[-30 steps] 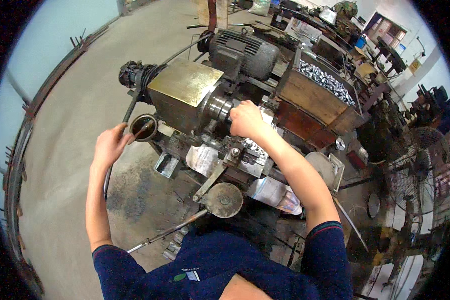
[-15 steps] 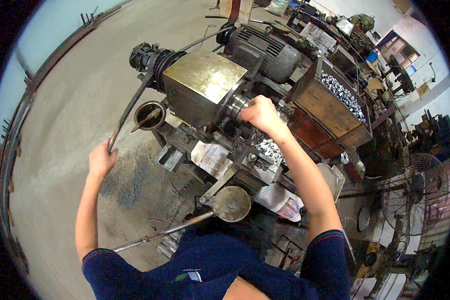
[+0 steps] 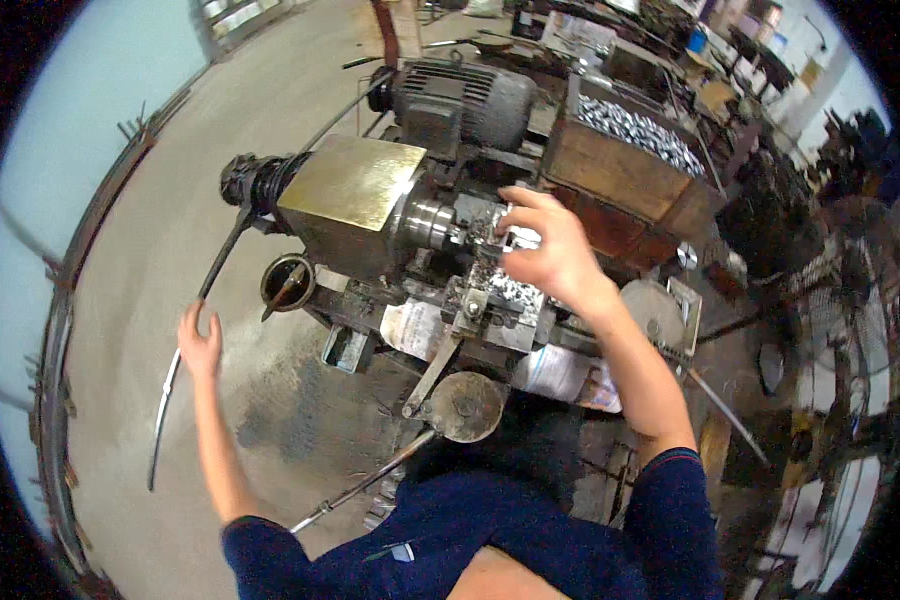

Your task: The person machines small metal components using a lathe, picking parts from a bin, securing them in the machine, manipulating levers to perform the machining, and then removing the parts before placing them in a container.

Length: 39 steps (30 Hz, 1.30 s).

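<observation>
My left hand point(image 3: 201, 345) is beside a long bent lever point(image 3: 225, 258) on the left of a small lathe-like machine, fingers apart and not wrapped round it. My right hand point(image 3: 558, 255) hovers over the machine bed, fingers curved and spread, with nothing visible between them. Left of it is the shiny round spindle chuck point(image 3: 430, 224), standing out from a headstock with a brass-coloured top plate point(image 3: 355, 180). Bright metal chips point(image 3: 515, 288) lie on the tool slide under my right hand.
Behind the bed stands a wooden bin point(image 3: 610, 165) full of small shiny metal parts, next to a dark electric motor point(image 3: 465, 105). In front are a round-ended handle point(image 3: 462, 407) and a dark oil pot point(image 3: 288, 284). A blurred wire fan point(image 3: 835, 290) stands at the right.
My right hand has come off the chuck and moved right, fingers opening. My left hand has loosened from the lever. The view has shifted too.
</observation>
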### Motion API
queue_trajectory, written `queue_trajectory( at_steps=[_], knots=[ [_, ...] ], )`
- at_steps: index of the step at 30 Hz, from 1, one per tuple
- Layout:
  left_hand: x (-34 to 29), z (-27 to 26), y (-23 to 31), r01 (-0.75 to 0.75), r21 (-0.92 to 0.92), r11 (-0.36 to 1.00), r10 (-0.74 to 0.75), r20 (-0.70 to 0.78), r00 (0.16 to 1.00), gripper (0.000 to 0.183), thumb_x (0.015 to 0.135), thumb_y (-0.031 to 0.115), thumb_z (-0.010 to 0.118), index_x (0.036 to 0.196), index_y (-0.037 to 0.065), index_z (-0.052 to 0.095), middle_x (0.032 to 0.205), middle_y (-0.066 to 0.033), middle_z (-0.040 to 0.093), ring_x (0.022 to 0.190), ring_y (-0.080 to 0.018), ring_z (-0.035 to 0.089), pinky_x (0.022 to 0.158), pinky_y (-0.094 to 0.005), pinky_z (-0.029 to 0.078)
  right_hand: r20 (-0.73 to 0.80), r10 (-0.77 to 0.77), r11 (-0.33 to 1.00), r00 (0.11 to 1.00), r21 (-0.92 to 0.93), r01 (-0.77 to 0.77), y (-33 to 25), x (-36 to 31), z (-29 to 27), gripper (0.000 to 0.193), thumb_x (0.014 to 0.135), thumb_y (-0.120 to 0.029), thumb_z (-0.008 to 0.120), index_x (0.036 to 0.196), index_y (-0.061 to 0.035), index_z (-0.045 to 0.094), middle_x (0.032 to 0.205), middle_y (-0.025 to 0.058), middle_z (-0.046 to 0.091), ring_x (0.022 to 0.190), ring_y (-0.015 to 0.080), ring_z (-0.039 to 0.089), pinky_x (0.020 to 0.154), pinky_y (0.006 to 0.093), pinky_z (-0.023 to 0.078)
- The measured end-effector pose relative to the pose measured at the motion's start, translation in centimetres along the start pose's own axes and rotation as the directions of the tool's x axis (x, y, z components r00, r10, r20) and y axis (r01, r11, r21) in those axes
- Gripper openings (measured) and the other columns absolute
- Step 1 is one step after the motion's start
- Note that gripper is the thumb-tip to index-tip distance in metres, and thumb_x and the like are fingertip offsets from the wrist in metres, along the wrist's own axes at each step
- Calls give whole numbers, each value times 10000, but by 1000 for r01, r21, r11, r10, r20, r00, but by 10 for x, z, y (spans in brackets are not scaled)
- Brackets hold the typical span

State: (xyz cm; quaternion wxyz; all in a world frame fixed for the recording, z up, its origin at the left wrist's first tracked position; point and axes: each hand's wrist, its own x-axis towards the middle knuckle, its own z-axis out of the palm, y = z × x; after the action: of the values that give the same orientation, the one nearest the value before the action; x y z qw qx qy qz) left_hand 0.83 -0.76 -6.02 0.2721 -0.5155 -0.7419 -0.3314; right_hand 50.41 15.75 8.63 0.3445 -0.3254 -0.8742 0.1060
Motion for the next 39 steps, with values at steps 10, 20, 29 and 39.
queue_trajectory(
  at_steps=[10, 20, 29, 39],
  knots=[
    [-137, 136, 71, -218, -14, 976, 115, 881, 458, 312, 733, 310, 623, 976, 117, 587, 842, -134, 627, 810, -322, 610, 670, -432, 486, -309, 723, 475, 618, -428, -769, 140, -322, -155, 403, 582, -143, 659, 966, -27, 625, 960, 159, 614, 906, 323, 581, 764, 374, 467],
    [-104, 103, 71, -251, 2, 968, 139, 828, 543, 287, 761, 258, 584, 1022, 140, 592, 867, -114, 629, 779, -311, 612, 653, -415, 488, -437, 843, -87, 315, -687, -721, 144, -515, -169, 365, 676, -205, 591, 987, -19, 549, 914, 202, 596, 889, 373, 557, 753, 452, 447],
    [-119, -82, 177, 506, -141, 851, 202, 977, -68, 328, 810, 268, 619, 1051, 50, 573, 837, -88, 637, 730, -170, 602, 675, -317, 472, -286, 953, -204, -103, -350, -915, -11, -558, -106, 522, 571, -161, 621, 1071, -29, 552, 907, 224, 596, 829, 386, 570, 725, 439, 444],
    [-168, -96, 205, 196, -164, 967, 173, 985, -26, 243, 744, 74, 564, 979, 78, 622, 810, -127, 640, 654, -233, 623, 621, -332, 480, -205, 962, -226, -181, -220, -949, -46, -524, -70, 542, 555, -164, 574, 1058, 37, 555, 847, 250, 592, 775, 386, 569, 711, 418, 445]
  ],
)
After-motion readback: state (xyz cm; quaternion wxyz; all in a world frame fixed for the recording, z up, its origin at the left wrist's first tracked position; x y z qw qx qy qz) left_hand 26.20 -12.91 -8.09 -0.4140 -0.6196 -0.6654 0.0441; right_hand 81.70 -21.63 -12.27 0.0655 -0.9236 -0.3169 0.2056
